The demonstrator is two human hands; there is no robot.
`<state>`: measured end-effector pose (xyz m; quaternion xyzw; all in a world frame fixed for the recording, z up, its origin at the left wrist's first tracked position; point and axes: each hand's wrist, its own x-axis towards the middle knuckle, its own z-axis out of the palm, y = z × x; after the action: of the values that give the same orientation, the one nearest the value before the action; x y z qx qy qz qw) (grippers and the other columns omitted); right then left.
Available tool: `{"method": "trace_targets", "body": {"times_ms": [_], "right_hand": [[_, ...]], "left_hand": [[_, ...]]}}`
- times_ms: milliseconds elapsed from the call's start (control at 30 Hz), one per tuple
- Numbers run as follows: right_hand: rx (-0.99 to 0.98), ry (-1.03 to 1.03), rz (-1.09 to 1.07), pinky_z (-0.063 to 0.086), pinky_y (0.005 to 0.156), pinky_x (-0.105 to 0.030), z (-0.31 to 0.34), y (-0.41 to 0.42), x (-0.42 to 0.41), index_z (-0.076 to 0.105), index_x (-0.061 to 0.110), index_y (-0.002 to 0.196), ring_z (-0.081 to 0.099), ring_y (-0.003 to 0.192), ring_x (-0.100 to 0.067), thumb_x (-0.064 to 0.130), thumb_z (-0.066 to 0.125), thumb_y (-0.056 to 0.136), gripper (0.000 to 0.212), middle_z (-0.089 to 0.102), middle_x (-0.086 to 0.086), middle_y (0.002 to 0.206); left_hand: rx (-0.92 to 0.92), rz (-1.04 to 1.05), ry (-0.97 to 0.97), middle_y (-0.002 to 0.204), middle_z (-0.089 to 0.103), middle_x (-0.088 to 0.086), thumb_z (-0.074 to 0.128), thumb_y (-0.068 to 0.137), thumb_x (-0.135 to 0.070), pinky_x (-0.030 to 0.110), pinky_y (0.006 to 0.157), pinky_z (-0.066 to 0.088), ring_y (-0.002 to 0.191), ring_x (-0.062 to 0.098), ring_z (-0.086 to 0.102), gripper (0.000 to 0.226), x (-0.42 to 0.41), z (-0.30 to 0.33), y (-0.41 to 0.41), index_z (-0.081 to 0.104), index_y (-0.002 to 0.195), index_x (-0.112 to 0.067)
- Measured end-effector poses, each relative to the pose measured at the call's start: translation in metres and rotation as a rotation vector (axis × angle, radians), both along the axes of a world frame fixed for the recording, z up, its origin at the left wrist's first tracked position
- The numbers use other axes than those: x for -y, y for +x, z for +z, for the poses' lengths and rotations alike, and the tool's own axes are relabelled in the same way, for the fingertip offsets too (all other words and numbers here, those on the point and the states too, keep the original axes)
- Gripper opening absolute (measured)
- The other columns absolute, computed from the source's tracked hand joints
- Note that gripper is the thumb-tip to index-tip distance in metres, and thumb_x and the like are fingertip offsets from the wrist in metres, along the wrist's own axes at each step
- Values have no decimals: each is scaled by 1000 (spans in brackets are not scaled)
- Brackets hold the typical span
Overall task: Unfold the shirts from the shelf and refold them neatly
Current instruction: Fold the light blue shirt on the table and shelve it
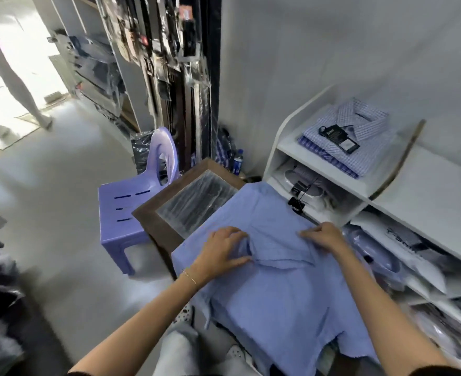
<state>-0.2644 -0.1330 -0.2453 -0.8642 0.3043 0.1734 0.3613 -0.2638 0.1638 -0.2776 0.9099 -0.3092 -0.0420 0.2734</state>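
I had the blue shirt (278, 280) spread on the glass-topped table (153, 221) near the shelf (286, 131), left hand (221, 251) pinching the collar (283, 257), right hand (324, 236) pressing cloth with curled fingers, and I judged squaring that collar first mattered most.
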Motion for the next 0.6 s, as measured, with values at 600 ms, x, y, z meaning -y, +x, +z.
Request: {"method": "trace_targets", "body": {"times_ms": [600], "right_hand": [[147, 502, -349, 46, 39, -18, 19, -41, -18, 54, 6, 67, 56, 39, -8, 10, 67, 86, 24, 54, -8, 56]], "left_hand": [[93, -248, 301, 133, 57, 16, 35, 74, -70, 53, 94, 48, 117, 30, 59, 95, 99, -10, -19, 44, 137, 1]]}}
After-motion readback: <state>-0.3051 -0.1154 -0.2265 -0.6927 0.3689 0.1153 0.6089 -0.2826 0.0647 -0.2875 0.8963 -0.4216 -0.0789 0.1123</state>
